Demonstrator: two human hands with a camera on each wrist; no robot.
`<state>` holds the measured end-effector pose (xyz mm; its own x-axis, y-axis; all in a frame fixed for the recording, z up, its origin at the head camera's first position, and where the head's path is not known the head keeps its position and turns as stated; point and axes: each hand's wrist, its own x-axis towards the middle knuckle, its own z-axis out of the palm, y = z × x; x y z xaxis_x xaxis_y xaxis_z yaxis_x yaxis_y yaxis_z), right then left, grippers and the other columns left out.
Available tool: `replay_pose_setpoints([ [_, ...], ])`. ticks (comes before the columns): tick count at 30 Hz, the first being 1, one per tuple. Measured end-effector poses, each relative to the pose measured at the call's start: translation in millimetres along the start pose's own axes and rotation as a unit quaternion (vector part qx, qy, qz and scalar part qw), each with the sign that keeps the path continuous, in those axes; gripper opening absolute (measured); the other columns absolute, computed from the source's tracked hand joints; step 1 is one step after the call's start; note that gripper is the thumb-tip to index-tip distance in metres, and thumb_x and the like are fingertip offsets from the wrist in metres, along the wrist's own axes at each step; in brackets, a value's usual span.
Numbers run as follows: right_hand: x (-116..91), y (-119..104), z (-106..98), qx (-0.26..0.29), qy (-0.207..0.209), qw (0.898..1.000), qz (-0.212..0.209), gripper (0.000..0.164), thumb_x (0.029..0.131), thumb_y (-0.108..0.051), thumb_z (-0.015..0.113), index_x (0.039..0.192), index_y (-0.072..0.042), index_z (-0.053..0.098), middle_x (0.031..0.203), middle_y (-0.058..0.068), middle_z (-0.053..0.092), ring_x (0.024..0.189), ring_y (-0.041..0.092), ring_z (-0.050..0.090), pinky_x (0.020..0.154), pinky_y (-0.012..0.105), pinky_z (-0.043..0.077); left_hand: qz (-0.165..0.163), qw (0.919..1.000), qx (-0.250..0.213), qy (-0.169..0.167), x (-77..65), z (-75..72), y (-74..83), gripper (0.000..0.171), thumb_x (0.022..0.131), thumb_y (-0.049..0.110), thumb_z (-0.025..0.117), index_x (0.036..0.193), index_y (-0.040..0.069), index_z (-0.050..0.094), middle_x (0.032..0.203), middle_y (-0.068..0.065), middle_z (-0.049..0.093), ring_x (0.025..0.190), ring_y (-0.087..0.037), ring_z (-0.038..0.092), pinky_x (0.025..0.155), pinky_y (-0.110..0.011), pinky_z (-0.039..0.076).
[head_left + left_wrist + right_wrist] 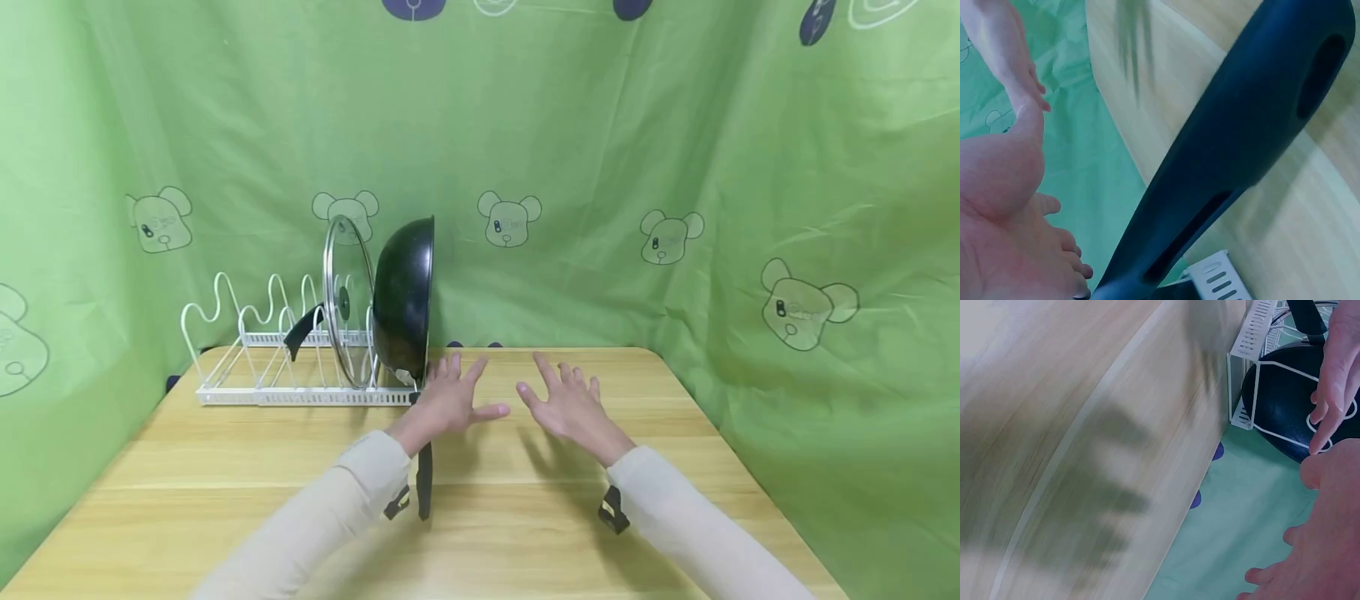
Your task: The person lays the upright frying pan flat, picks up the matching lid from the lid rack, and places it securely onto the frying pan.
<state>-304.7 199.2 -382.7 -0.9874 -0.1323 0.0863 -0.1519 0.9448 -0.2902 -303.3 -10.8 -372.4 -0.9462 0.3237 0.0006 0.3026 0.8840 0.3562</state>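
My left hand (450,398) is held above the table with its fingers spread, just right of a black wok (401,292). The wok stands on its side at the right end of a white wire rack (300,398). Its long black handle (425,483) extends toward me, beneath my left forearm, and looms large in the left wrist view. Whether the left fingers touch the wok is unclear. Over the table to the right, my right hand (573,407) has spread fingers and holds nothing. A glass lid (348,292) with a metal rim stands upright in the rack, left of the wok.
A black handle-like piece (302,332) sits beside the lid in the rack. The wooden table (525,533) runs under both arms. Green cloth (585,125) with bear prints hangs behind the table and along both sides.
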Motion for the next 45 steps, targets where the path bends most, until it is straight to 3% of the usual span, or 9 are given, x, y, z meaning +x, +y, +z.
replay_pose_setpoints([
  [7, -2.1, -11.9, 0.4, 0.004, -0.012, 1.0, -0.012, 0.075, 0.105, -0.061, 0.031, 0.164, -0.019, 0.012, 0.157, 0.039, 0.025, 0.146, 0.06, 0.02, 0.116, 0.076, 0.005, 0.014, 0.9997, -0.02, 0.005, -1.0, -18.6, -1.4, 0.098, 0.09, 0.072, 0.055, 0.164, 0.023, 0.013, 0.166, -0.027, 0.015, 0.152, -0.049, 0.017, 0.12, -0.061, 0.024],
  [14, -6.2, -28.3, 4.8, 0.027, -0.022, 0.999, -0.024, 0.08, 0.103, -0.065, 0.03, 0.164, -0.018, 0.006, 0.158, 0.036, 0.027, 0.146, 0.058, 0.023, 0.117, 0.074, 0.011, 0.023, 0.9983, -0.054, 0.005, -4.2, -46.1, 0.0, 0.096, 0.093, 0.069, 0.054, 0.161, 0.009, 0.021, 0.154, -0.024, 0.043, 0.138, -0.042, 0.049, 0.113, -0.054, 0.042],
  [17, -7.6, -37.3, 8.2, 0.056, -0.026, 0.998, -0.027, 0.082, 0.104, -0.06, 0.036, 0.164, -0.013, 0.006, 0.157, 0.035, 0.031, 0.144, 0.057, 0.03, 0.116, 0.072, 0.02, 0.033, 0.9974, -0.06, 0.023, -5.7, -57.5, 0.7, 0.085, 0.097, 0.063, 0.054, 0.154, 0.002, 0.038, 0.146, -0.022, 0.054, 0.131, -0.039, 0.057, 0.109, -0.05, 0.047],
  [21, -9.5, -49.6, 14.3, 0.099, -0.047, 0.994, -0.012, 0.087, 0.103, -0.063, 0.036, 0.162, -0.007, 0.006, 0.151, 0.033, 0.042, 0.137, 0.051, 0.045, 0.114, 0.064, 0.034, 0.068, 0.9932, -0.074, 0.059, -9.6, -73.5, -0.8, 0.055, 0.103, 0.047, 0.056, 0.131, 0.0, 0.063, 0.125, -0.018, 0.07, 0.106, -0.03, 0.072, 0.093, -0.042, 0.058],
  [25, -12.7, -60.6, 20.0, 0.113, -0.068, 0.991, -0.001, 0.09, 0.102, -0.068, 0.032, 0.162, -0.004, 0.01, 0.141, 0.033, 0.053, 0.127, 0.048, 0.056, 0.11, 0.06, 0.042, 0.074, 0.9855, -0.124, 0.089, -16.2, -93.0, -5.1, 0.038, 0.104, 0.036, 0.056, 0.116, 0.003, 0.071, 0.101, -0.01, 0.076, 0.083, -0.02, 0.072, 0.074, -0.034, 0.06],
  [29, -14.6, -68.0, 23.7, 0.123, -0.06, 0.99, -0.015, 0.086, 0.103, -0.065, 0.033, 0.158, 0.0, 0.022, 0.134, 0.033, 0.059, 0.123, 0.047, 0.06, 0.109, 0.057, 0.044, 0.062, 0.9712, -0.189, 0.13, -20.6, -113.7, -10.5, 0.033, 0.105, 0.033, 0.055, 0.111, 0.005, 0.07, 0.085, -0.006, 0.073, 0.074, -0.019, 0.07, 0.062, -0.031, 0.057],
  [33, -15.1, -73.5, 28.6, 0.138, -0.051, 0.989, -0.028, 0.083, 0.105, -0.062, 0.034, 0.156, 0.003, 0.027, 0.127, 0.031, 0.064, 0.116, 0.043, 0.066, 0.107, 0.055, 0.047, 0.044, 0.9511, -0.238, 0.191, -23.4, -130.3, -17.8, 0.028, 0.105, 0.03, 0.055, 0.106, 0.006, 0.068, 0.081, -0.008, 0.072, 0.071, -0.019, 0.07, 0.062, -0.031, 0.058],
  [41, -20.5, -87.2, 44.1, 0.15, -0.041, 0.987, -0.041, 0.08, 0.105, -0.061, 0.034, 0.155, 0.002, 0.03, 0.136, 0.03, 0.059, 0.122, 0.043, 0.062, 0.108, 0.054, 0.046, -0.016, 0.9175, -0.288, 0.274, -27.5, -148.9, -39.6, 0.029, 0.105, 0.031, 0.054, 0.115, 0.005, 0.063, 0.087, -0.011, 0.074, 0.078, -0.027, 0.073, 0.065, -0.034, 0.059],
  [45, -23.0, -92.1, 50.3, 0.157, -0.049, 0.985, -0.044, 0.078, 0.105, -0.06, 0.033, 0.154, 0.002, 0.031, 0.137, 0.03, 0.058, 0.125, 0.043, 0.061, 0.109, 0.054, 0.045, -0.037, 0.8988, -0.281, 0.334, -27.3, -154.5, -49.9, 0.029, 0.105, 0.029, 0.052, 0.12, 0.005, 0.061, 0.1, -0.012, 0.073, 0.09, -0.027, 0.07, 0.078, -0.038, 0.057],
])
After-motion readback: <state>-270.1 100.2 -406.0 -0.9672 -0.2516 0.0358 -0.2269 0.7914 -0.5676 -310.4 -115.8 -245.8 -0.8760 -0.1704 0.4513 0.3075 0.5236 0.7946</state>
